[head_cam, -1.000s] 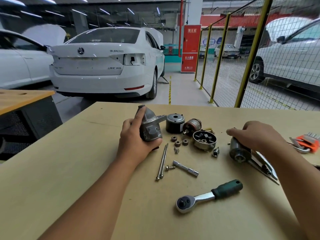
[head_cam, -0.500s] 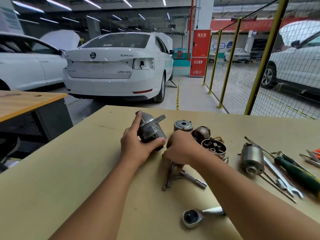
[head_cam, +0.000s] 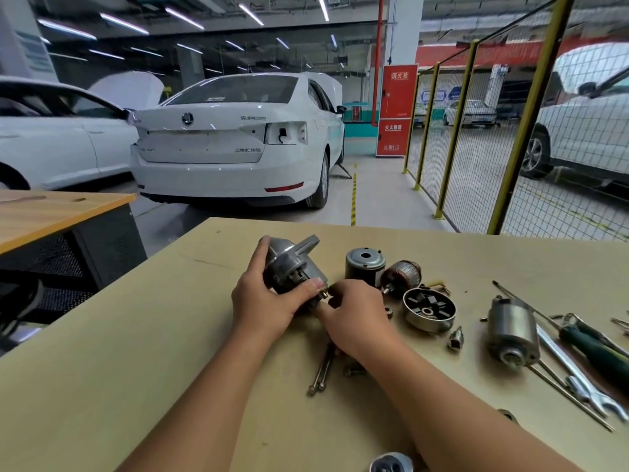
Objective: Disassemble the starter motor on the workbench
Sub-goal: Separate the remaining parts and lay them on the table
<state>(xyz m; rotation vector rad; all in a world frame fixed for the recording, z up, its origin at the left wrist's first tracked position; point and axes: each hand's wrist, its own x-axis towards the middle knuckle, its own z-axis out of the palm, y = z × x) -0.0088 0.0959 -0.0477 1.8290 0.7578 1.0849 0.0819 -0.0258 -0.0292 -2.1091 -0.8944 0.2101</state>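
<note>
Tilted nose-up toward the far left, starter housing (head_cam: 292,267) sits gripped by left hand (head_cam: 269,301); right hand (head_cam: 354,311) pinches its lower end.

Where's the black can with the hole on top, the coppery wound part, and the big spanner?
black can (head_cam: 365,262): head view, its flat top.
coppery wound part (head_cam: 401,275): head view, its copper windings.
spanner (head_cam: 575,376): head view, its shaft.

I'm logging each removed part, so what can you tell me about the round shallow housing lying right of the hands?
The round shallow housing is a grey metal cup with dark segments spaced round its inner wall and a central hole. It lies on the workbench, open side up and tilted toward the camera, just in front of the copper-wound armature. Neither hand touches it.
</note>
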